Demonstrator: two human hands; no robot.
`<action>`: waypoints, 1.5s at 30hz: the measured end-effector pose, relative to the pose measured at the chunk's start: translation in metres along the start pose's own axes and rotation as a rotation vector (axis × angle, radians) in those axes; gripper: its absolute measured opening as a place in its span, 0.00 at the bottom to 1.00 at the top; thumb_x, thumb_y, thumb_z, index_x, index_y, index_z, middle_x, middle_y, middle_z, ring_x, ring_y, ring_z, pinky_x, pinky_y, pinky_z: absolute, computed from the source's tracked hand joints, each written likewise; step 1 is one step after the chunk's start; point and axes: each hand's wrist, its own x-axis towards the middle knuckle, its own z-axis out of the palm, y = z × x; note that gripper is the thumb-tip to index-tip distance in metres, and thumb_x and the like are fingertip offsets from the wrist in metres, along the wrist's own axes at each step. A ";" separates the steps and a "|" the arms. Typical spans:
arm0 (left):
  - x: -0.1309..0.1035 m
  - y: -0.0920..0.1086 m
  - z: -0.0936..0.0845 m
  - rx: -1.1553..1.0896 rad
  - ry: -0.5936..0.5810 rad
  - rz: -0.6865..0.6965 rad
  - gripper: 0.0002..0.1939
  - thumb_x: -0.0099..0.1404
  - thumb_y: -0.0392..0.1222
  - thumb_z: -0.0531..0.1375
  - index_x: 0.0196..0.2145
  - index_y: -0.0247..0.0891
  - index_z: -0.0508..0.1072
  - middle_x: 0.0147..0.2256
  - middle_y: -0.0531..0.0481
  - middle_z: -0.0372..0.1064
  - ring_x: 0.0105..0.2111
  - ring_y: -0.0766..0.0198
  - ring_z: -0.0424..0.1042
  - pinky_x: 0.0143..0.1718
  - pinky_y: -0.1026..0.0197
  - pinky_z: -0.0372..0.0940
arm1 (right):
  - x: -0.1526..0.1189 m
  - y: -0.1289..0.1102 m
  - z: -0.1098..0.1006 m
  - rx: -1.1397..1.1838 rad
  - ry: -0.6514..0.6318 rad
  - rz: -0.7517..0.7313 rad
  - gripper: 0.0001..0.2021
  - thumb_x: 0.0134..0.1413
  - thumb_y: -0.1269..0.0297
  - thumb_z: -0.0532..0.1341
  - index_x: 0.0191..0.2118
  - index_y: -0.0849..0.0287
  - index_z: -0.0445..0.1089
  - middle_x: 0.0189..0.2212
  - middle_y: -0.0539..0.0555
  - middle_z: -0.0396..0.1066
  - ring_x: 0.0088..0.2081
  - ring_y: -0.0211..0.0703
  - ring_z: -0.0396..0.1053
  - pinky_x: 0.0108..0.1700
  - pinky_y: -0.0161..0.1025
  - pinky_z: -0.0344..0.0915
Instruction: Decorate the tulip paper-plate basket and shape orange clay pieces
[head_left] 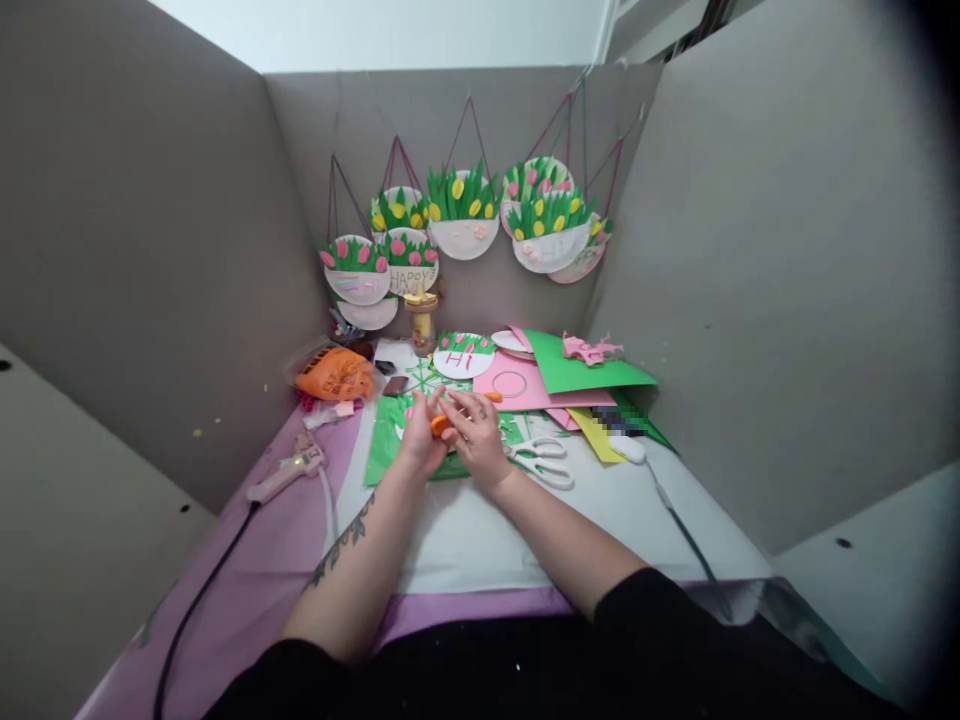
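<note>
My left hand (422,437) and my right hand (478,437) meet above the middle of the table, fingers bent towards each other. Between them shows a small orange object (441,426), its kind unclear, which my left hand closes on. The right fingers are pinched together near it; whatever they hold is hidden. Just beyond the right fingers an orange tip (493,397) sticks out. Below the hands lies a green sheet (382,450). White-handled scissors (544,462) rest beside my right wrist. A paper-plate craft (465,358) marked "Hi" lies behind the hands.
At left are a hot glue gun (289,472) with a cord and an orange bag (334,374). A jar (422,322) stands at the back. Green card (581,365) and pink card (517,385) lie right. Several plate crafts (463,238) hang on the grey back panel.
</note>
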 end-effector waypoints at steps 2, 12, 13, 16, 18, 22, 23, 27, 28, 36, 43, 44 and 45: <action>0.000 0.001 -0.002 0.064 0.028 -0.003 0.33 0.67 0.60 0.38 0.62 0.37 0.51 0.43 0.38 0.72 0.38 0.59 0.75 0.28 0.65 0.68 | 0.001 0.001 -0.003 -0.027 -0.006 -0.040 0.20 0.60 0.56 0.54 0.57 0.53 0.64 0.54 0.56 0.65 0.55 0.52 0.56 0.56 0.51 0.55; 0.003 0.006 -0.007 0.025 -0.114 -0.068 0.43 0.60 0.69 0.36 0.64 0.39 0.46 0.53 0.35 0.64 0.44 0.57 0.72 0.35 0.60 0.69 | 0.008 -0.002 -0.005 0.162 0.019 0.001 0.05 0.55 0.66 0.60 0.35 0.54 0.73 0.37 0.52 0.72 0.46 0.46 0.63 0.51 0.48 0.59; 0.002 0.006 -0.006 -0.003 -0.143 -0.072 0.43 0.60 0.69 0.36 0.64 0.37 0.46 0.54 0.34 0.63 0.45 0.56 0.72 0.38 0.58 0.69 | 0.008 -0.003 -0.003 0.170 0.029 0.017 0.04 0.55 0.66 0.60 0.35 0.54 0.73 0.37 0.52 0.72 0.45 0.46 0.63 0.51 0.47 0.59; 0.000 0.003 -0.002 -0.074 -0.193 -0.066 0.41 0.63 0.66 0.36 0.63 0.35 0.47 0.54 0.32 0.63 0.47 0.55 0.71 0.44 0.54 0.67 | 0.006 -0.004 0.002 0.141 0.085 0.048 0.05 0.56 0.65 0.59 0.34 0.55 0.73 0.37 0.53 0.71 0.45 0.46 0.63 0.52 0.49 0.58; -0.001 -0.001 0.002 -0.110 -0.191 -0.037 0.40 0.64 0.65 0.37 0.63 0.34 0.48 0.53 0.32 0.63 0.47 0.55 0.71 0.45 0.54 0.66 | 0.004 -0.004 0.005 0.105 0.136 0.055 0.05 0.56 0.64 0.59 0.34 0.54 0.73 0.36 0.53 0.71 0.44 0.47 0.63 0.51 0.49 0.59; -0.001 -0.004 0.005 -0.111 -0.126 0.001 0.37 0.65 0.63 0.39 0.62 0.33 0.51 0.51 0.33 0.66 0.46 0.56 0.72 0.44 0.56 0.67 | 0.001 -0.003 0.006 0.015 0.161 0.026 0.07 0.55 0.63 0.60 0.37 0.52 0.75 0.39 0.54 0.72 0.46 0.48 0.62 0.51 0.49 0.59; -0.001 -0.004 0.004 -0.097 -0.090 0.014 0.35 0.66 0.61 0.39 0.61 0.33 0.52 0.49 0.34 0.68 0.45 0.57 0.72 0.43 0.57 0.68 | 0.001 -0.003 0.006 -0.009 0.150 0.008 0.08 0.56 0.63 0.59 0.39 0.51 0.75 0.41 0.54 0.71 0.48 0.49 0.61 0.51 0.50 0.58; 0.004 -0.001 -0.004 -0.012 0.019 0.080 0.31 0.68 0.58 0.41 0.60 0.35 0.56 0.43 0.37 0.72 0.39 0.59 0.75 0.34 0.62 0.69 | 0.001 -0.003 0.004 -0.046 0.084 -0.076 0.17 0.58 0.66 0.55 0.53 0.51 0.68 0.51 0.54 0.67 0.55 0.51 0.57 0.55 0.52 0.56; 0.005 0.000 -0.007 0.019 0.028 0.080 0.30 0.68 0.58 0.42 0.60 0.36 0.56 0.43 0.38 0.72 0.38 0.59 0.75 0.31 0.64 0.68 | 0.001 -0.002 0.003 -0.046 0.076 -0.082 0.19 0.58 0.66 0.55 0.55 0.52 0.66 0.52 0.55 0.66 0.55 0.51 0.56 0.56 0.52 0.56; 0.003 0.010 -0.012 -0.088 -0.113 -0.049 0.40 0.61 0.68 0.39 0.62 0.38 0.49 0.51 0.35 0.65 0.43 0.55 0.72 0.34 0.58 0.69 | 0.006 -0.002 -0.002 0.062 0.093 -0.005 0.06 0.54 0.65 0.61 0.37 0.51 0.74 0.43 0.53 0.71 0.50 0.49 0.61 0.54 0.51 0.58; -0.003 0.003 -0.001 -0.147 -0.169 -0.079 0.35 0.66 0.61 0.38 0.58 0.30 0.56 0.49 0.32 0.66 0.45 0.53 0.72 0.45 0.52 0.67 | 0.003 -0.007 0.006 0.139 0.140 0.100 0.04 0.54 0.65 0.61 0.33 0.53 0.74 0.37 0.53 0.69 0.45 0.46 0.62 0.52 0.50 0.59; -0.003 0.001 0.000 -0.152 -0.165 -0.064 0.35 0.66 0.61 0.39 0.58 0.29 0.56 0.49 0.31 0.66 0.45 0.53 0.72 0.46 0.52 0.66 | 0.002 -0.007 0.007 0.109 0.152 0.093 0.04 0.54 0.65 0.61 0.34 0.53 0.75 0.37 0.53 0.70 0.45 0.46 0.62 0.51 0.49 0.59; -0.003 -0.001 0.001 -0.154 -0.160 -0.049 0.34 0.67 0.60 0.39 0.58 0.29 0.56 0.49 0.31 0.66 0.46 0.53 0.71 0.46 0.52 0.66 | 0.001 -0.007 0.009 0.078 0.162 0.079 0.04 0.54 0.65 0.61 0.34 0.52 0.75 0.37 0.53 0.70 0.45 0.47 0.62 0.51 0.49 0.59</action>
